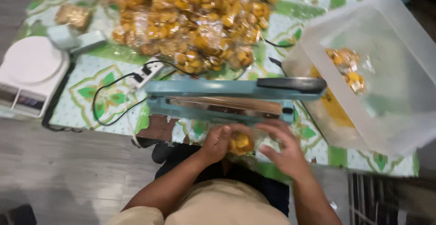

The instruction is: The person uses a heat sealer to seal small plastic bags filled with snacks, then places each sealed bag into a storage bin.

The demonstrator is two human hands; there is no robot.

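At the near edge of the counter [91, 111], just in front of the teal heat sealer [218, 100], 2 hands on 1 small clear bag of yellow-orange snacks [240, 142]. Left hand [217, 142] closed around the bag's left side, grip narrow and holding it; right hand [284, 150] with fingers spread and loosely curved against the bag's right side, touching rather than clamping. Judged as the sealing step: bag filled, mouth seemingly not yet under the sealer's bar, though blur hides the detail. Next move probably calls for a flat, smoothed bag mouth laid straight across the sealing strip. Bag small, plump, crinkled, glossy. Beyond the sealer, toward the far edge, a heap of similar bags [190, 20]; at the right edge, a translucent plastic bin [386, 129]; at the left edge, a white scale [32, 70].
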